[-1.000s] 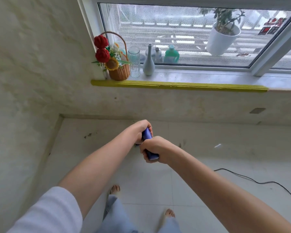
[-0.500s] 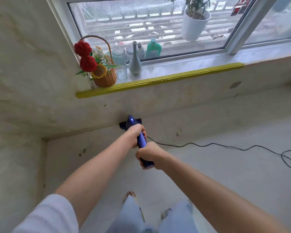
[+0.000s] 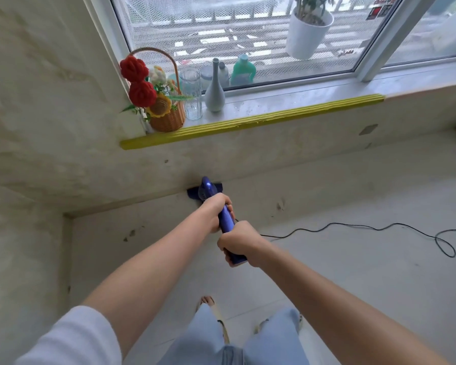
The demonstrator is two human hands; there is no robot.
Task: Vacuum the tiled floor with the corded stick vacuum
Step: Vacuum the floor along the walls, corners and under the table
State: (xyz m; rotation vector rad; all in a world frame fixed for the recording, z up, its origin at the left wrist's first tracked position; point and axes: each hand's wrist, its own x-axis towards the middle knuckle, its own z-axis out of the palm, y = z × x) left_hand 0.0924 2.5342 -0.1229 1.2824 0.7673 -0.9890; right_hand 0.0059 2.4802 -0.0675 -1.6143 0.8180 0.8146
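Observation:
A blue corded stick vacuum [image 3: 208, 189] stands in front of me, its dark floor head [image 3: 192, 193] against the base of the wall under the window. My left hand [image 3: 215, 210] grips the handle higher up the stick. My right hand [image 3: 238, 242] grips the handle's near end just behind it. The black cord [image 3: 353, 227] runs from the handle rightward over the pale tiled floor [image 3: 340, 272] and ends in a loop at the right. The stick's lower part is hidden behind my hands.
A sill with a yellow edge strip [image 3: 248, 123] holds a flower basket [image 3: 166, 117], a glass jar [image 3: 191, 94] and a white vase [image 3: 214, 92]. A wall [image 3: 24, 233] closes the corner at the left. Dark specks [image 3: 129, 234] lie on the floor near it. My feet [image 3: 208, 302] stand below.
My view has swung down and right, bringing the vacuum head and the cord loop into sight. The head now sits at the wall's base. Both hands keep their grip.

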